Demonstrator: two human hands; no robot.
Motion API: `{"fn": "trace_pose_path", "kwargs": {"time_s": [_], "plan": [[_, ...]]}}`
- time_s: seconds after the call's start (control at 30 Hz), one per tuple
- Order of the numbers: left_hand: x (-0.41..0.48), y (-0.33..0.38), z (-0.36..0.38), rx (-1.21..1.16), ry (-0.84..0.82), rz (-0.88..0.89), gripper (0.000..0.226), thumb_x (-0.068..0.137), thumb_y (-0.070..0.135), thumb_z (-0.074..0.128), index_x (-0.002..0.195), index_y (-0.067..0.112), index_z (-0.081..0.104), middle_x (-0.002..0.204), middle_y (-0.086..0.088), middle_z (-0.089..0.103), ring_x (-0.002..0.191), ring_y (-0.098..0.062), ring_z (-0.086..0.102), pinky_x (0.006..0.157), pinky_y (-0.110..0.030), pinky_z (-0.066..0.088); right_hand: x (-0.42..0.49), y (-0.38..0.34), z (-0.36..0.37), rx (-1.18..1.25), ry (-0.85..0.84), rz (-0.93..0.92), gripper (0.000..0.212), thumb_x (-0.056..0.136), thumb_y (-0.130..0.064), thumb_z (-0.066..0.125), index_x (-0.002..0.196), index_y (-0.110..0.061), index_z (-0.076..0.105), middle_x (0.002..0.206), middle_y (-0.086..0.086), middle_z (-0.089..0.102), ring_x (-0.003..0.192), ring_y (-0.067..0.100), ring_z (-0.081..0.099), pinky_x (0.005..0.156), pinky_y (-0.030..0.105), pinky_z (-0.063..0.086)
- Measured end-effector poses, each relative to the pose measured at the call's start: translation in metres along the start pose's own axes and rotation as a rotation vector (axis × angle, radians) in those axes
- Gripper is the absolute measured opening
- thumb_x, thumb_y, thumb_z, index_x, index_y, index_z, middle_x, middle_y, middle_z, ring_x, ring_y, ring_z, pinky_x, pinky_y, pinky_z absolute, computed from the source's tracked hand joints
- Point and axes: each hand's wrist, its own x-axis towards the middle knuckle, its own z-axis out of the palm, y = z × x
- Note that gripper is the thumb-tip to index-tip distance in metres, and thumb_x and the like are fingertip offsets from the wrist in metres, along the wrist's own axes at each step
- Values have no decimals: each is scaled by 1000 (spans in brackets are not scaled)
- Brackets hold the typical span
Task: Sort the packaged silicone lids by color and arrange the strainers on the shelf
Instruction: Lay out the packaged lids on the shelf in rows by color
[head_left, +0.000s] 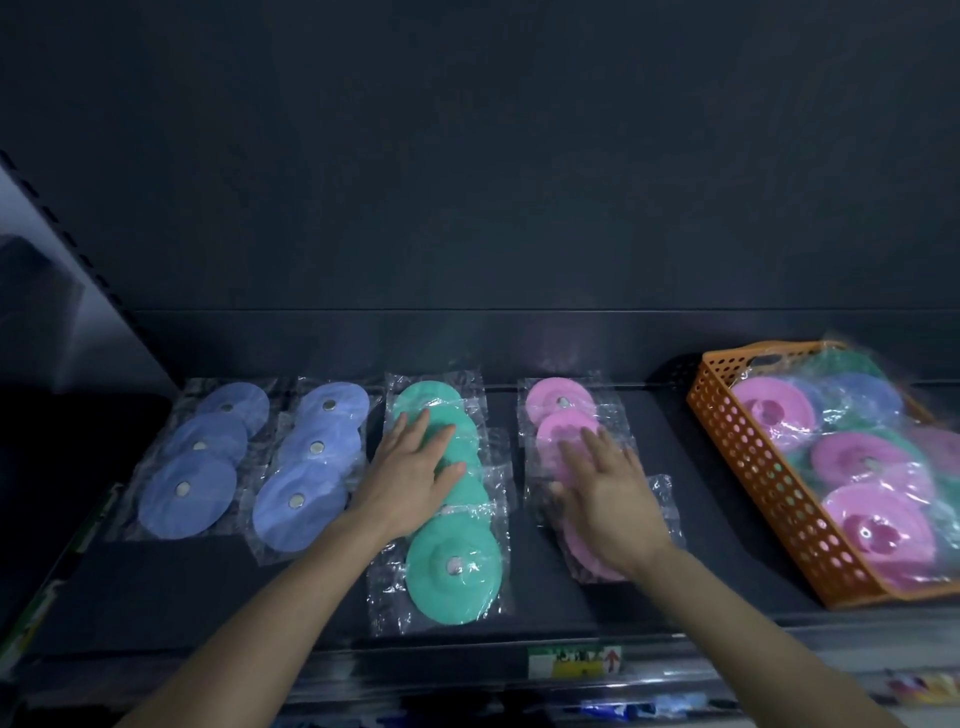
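Well left of the orange basket (753, 467), two blue rows (296, 499) run front to back on the shelf (649, 571). Closer to the basket, the left hand (410, 478) presses flat on the green row (454, 566), fingers (415, 431) straight and slightly apart. The right hand (608, 493) lies likewise on the pink row (558, 402). The unsorted lids (872, 525) wait in the basket to its right, so I judge this hand the nearer one.

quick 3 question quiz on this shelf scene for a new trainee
1. True or false: the left hand lies flat on the green lids.
2. How many columns of blue lids lie on the shelf?
3. The orange basket stands: A) left of the blue lids, B) right of the pink lids, C) between green and pink.

Key: 1 true; 2 two; 3 B.
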Motion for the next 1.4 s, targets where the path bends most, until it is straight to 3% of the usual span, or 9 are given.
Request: {"fn": "trace_pose_path", "kwargs": {"time_s": [0.13, 0.27, 0.37, 0.57, 0.97, 1.07, 1.2, 1.3, 1.4], "plan": [[18, 4, -4, 29, -42, -47, 69, 91, 63, 32, 150, 35, 12, 160, 1, -6, 145, -27, -15, 117, -41, -3, 18, 32, -4, 66, -21, 151, 57, 96, -48, 37, 146, -21, 29, 156, 13, 19, 145, 28, 11, 117, 46, 15], [33, 4, -5, 97, -85, -91, 74, 87, 70, 29, 149, 38, 8, 160, 1, -10, 144, -31, -16, 116, -48, -3, 39, 47, -7, 202, -82, 240, 62, 91, -55, 41, 143, -22, 32, 152, 16, 22, 140, 31, 27, 112, 44, 29], [36, 3, 1, 127, -116, -84, 74, 87, 71, 27, 149, 38, 6, 159, 0, -13, 145, -30, -15, 117, -49, -2, 40, 52, 5, 195, -156, 190, 67, 89, -64, 37, 145, -29, 25, 156, 7, 14, 144, 27, 16, 114, 44, 26], [34, 3, 13, 141, -48, -71, 71, 88, 69, 26, 149, 38, 6, 159, -1, -14, 146, -28, -12, 117, -47, 1, 40, 45, 25, 97, -117, 166, 67, 91, -65, 23, 148, -30, 19, 158, 6, 18, 145, 26, 11, 116, 48, 10], [34, 3, 10, 122, -60, -34, 71, 88, 69, 26, 149, 38, 5, 159, 0, -14, 146, -27, -12, 117, -46, 2, 48, 37, 24, 120, -147, 56, 64, 92, -63, 26, 147, -30, 22, 156, 2, 22, 144, 25, 15, 117, 48, 10], [35, 2, 6, 67, -17, -58, 73, 88, 68, 30, 150, 35, 8, 160, -2, -11, 146, -26, -10, 118, -44, 3, 54, 40, 15, 216, -112, 59, 65, 88, -66, 29, 141, -28, 33, 147, 4, 33, 136, 26, 32, 114, 50, 19], [44, 5, -1, -3, 42, -153, 77, 88, 65, 36, 150, 26, 14, 159, -13, -7, 146, -31, -5, 117, -42, 4, 70, 43, 3, 421, -95, 224, 93, 70, -86, 27, 135, -21, 39, 135, 11, 43, 123, 34, 45, 104, 44, 38], [51, 6, -4, -98, 57, -203, 76, 88, 62, 44, 148, 21, 22, 158, -17, -1, 146, -32, 0, 119, -42, 9, 86, 43, 7, 439, -119, 224, 68, 84, -63, 46, 134, -17, 42, 141, 12, 41, 124, 32, 46, 101, 38, 38], [57, 6, -5, -136, 60, -205, 74, 87, 58, 49, 145, 17, 29, 158, -16, 2, 146, -31, 5, 118, -40, 13, 98, 43, 13, 454, -122, 209, 56, 87, -51, 52, 132, -17, 46, 140, 9, 44, 124, 28, 45, 101, 35, 37]]}}
